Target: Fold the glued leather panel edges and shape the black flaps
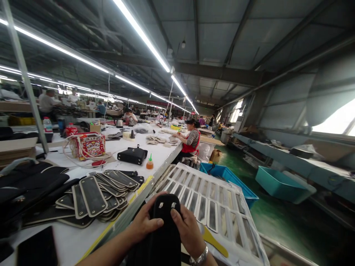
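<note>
Both hands grip a black leather piece [163, 229] with a rounded top and two small light marks near its upper end. My left hand [145, 223] holds its left edge, thumb pressed across the front. My right hand [188, 231] holds the right edge, fingers curled on it, a metal watch on the wrist. The piece stands upright in front of me, just off the table's front edge [138, 192]. Under my hands lies a white rack [210, 199] with rows of similar long pieces.
A fanned stack of dark trimmed pieces [97, 192] lies on the white table to the left, with black bags [27, 184], a small black bag [132, 155], an orange-capped bottle [149, 162] and a patterned bag [88, 145]. A seated person [190, 140] works ahead. Blue bins [277, 183] stand right.
</note>
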Demonstrator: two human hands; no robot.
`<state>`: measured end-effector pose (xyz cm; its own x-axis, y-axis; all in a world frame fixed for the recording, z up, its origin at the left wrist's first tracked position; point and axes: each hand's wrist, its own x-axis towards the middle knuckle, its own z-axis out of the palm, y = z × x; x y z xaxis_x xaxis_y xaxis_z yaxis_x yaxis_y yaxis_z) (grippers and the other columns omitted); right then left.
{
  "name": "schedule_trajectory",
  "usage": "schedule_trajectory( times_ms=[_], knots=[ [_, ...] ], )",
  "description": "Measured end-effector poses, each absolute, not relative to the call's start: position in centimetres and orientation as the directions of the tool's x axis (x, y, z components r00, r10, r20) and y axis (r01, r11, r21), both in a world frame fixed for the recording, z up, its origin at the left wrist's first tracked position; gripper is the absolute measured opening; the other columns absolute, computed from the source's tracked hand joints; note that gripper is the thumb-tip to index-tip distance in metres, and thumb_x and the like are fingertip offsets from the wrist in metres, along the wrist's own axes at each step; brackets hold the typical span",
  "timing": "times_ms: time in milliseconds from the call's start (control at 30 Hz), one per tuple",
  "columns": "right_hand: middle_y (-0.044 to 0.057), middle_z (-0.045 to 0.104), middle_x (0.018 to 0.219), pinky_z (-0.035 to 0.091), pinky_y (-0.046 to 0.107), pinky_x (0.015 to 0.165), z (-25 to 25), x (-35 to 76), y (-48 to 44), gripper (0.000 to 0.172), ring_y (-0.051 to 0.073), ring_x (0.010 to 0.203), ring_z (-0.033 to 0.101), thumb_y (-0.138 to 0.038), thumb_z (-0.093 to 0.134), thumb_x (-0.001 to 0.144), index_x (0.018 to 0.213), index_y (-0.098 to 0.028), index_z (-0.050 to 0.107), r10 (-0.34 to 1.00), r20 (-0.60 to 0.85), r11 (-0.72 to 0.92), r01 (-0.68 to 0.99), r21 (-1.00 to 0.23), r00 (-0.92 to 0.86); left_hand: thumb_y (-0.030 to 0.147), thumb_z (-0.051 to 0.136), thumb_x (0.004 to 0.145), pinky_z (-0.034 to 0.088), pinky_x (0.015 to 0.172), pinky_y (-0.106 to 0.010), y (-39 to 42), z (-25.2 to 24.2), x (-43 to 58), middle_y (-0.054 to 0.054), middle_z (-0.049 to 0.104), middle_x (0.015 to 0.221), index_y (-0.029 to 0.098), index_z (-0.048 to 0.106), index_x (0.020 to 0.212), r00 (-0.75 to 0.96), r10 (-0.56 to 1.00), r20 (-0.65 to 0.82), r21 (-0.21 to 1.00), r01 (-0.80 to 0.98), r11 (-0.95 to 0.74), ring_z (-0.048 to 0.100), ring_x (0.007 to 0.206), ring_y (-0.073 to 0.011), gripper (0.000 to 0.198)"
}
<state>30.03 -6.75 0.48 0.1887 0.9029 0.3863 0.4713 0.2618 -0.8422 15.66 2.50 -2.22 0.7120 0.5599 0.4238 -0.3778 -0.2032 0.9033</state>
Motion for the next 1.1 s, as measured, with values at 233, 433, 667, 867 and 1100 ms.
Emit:
schedule_trajectory(
  times_ms=[233,433,667,867,1100],
  knots=[
    [0.008,0.063,0.1,0.045,0.03,0.08,-1.1,30.5,-6.5,0.038,0.022,0.091,0.058,-0.044,0.047,0.088,0.109,-0.015,0.06,0.918,0.292,0.25,0.181,-0.951,0.268,0.05,0.069,0.064,0.04,0.069,-0.03,1.2,-0.9,14.3,-0.004,0.054,0.082,0.017,0.051,0.089,0.409,0.781,0.472,0.788,0.202,-0.582,0.05,0.077,-0.02,0.046],
    [0.008,0.063,0.102,0.045,0.033,0.086,-2.0,30.8,-6.5,0.044,0.023,0.095,0.058,-0.048,0.051,0.084,0.113,-0.015,0.058,0.927,0.224,0.195,0.124,-0.973,0.301,0.041,0.053,0.08,0.027,0.052,-0.022,1.1,0.8,15.3,0.002,0.043,0.064,0.015,0.054,0.081,0.636,0.713,0.295,0.888,0.092,-0.45,0.035,0.058,-0.0109,0.027],
    [0.01,0.059,0.113,0.041,0.034,0.094,-2.4,31.2,-6.1,0.047,0.025,0.108,0.052,-0.049,0.051,0.084,0.116,-0.014,0.055,0.924,0.216,0.199,0.086,-0.976,0.316,0.046,0.058,0.077,0.027,0.051,-0.021,2.6,-0.1,16.9,0.003,0.037,0.063,0.013,0.051,0.079,0.744,0.614,0.263,0.964,-0.174,-0.202,0.031,0.056,-0.0091,0.034],
    [0.01,0.061,0.108,0.043,0.032,0.089,-1.3,31.2,-5.4,0.047,0.024,0.101,0.055,-0.051,0.049,0.084,0.111,-0.013,0.057,0.917,0.235,0.183,0.184,-0.966,0.321,0.052,0.059,0.075,0.027,0.051,-0.021,3.7,-0.7,17.7,0.003,0.034,0.06,0.015,0.042,0.065,0.687,0.641,0.343,0.939,-0.231,-0.254,0.03,0.056,-0.0092,0.042],
    [0.008,0.062,0.102,0.043,0.03,0.084,-1.4,31.3,-5.7,0.043,0.022,0.096,0.056,-0.05,0.041,0.087,0.106,-0.015,0.058,0.923,0.277,0.17,0.365,-0.915,0.265,0.065,0.069,0.057,0.039,0.089,-0.035,4.7,-1.5,16.9,-0.011,0.047,0.114,0.016,0.043,0.12,0.553,0.611,0.566,0.815,-0.265,-0.516,0.046,0.104,-0.0263,0.084]
  ],
)
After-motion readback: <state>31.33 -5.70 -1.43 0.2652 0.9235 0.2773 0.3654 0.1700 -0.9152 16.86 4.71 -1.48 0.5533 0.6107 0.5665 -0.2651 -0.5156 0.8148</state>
